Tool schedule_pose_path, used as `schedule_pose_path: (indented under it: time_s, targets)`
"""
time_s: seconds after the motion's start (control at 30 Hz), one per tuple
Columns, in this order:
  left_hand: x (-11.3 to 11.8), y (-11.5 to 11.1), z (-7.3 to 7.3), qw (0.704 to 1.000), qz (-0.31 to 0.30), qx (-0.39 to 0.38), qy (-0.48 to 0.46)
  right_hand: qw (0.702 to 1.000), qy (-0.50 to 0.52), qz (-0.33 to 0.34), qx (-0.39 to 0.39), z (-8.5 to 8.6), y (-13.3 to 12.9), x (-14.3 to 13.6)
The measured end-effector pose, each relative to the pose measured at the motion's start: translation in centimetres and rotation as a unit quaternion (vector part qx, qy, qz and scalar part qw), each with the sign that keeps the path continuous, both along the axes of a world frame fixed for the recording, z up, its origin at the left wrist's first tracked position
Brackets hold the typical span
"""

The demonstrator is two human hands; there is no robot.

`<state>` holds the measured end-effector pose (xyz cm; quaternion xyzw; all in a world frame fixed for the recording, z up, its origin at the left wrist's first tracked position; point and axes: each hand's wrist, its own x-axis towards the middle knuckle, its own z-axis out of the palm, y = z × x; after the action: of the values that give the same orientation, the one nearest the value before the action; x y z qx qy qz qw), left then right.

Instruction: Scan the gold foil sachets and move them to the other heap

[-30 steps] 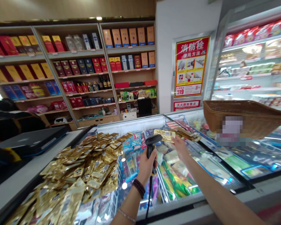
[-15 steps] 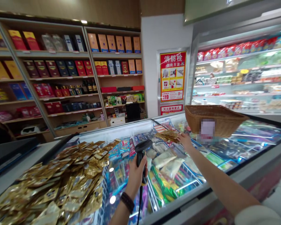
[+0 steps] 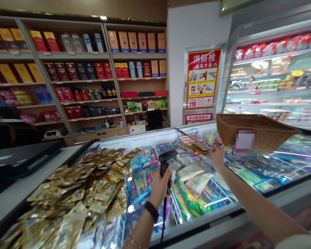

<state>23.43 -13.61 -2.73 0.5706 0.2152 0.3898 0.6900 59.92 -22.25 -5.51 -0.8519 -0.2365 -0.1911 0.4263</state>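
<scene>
My left hand (image 3: pixel 161 181) is wrapped round the handle of a black barcode scanner (image 3: pixel 167 158), held upright over the freezer with its cable hanging down. My right hand (image 3: pixel 217 155) is stretched out beside a small pile of gold foil packets (image 3: pixel 195 148), at the pile's right edge. Its fingers are loosely bent and I see nothing in them. A large heap of gold foil packets (image 3: pixel 93 186) covers the left of the freezer top. Under the glass lie several bagged goods (image 3: pixel 190 171) in wire baskets.
A brown woven basket (image 3: pixel 261 133) stands on the freezer at right. A black flat device (image 3: pixel 26 159) rests on the counter at left, with part of a person (image 3: pixel 12 131) behind it. Shelves (image 3: pixel 142 55) of boxes line the back, and a lit fridge (image 3: pixel 274 69) stands at right.
The view has turned a little to the left. My right hand has drawn slightly away from the small pile, to the right. My left hand still holds the barcode scanner.
</scene>
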Motion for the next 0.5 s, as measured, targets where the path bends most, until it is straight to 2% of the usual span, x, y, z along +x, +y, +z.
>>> schedule_pose_path:
  time_s: [0.1,0.27,0.37,0.5]
  targets:
    - [-0.2,0.0,0.0,1.0,0.012,-0.013,-0.017,0.998,0.039,0.027,0.042,-0.2,2.3,-1.5]
    - [-1.6,1.1,0.8,0.997,0.057,-0.021,-0.056,0.978,0.039,0.173,0.107,-0.6,9.1,-5.6]
    - [-3.6,2.2,1.7,0.992,0.102,-0.023,-0.076,0.952,0.094,0.274,0.097,-0.4,13.8,-10.8]
    - [-8.0,3.4,2.8,0.981,0.174,-0.004,-0.083,0.897,0.126,0.421,0.054,-0.4,18.7,-20.7]
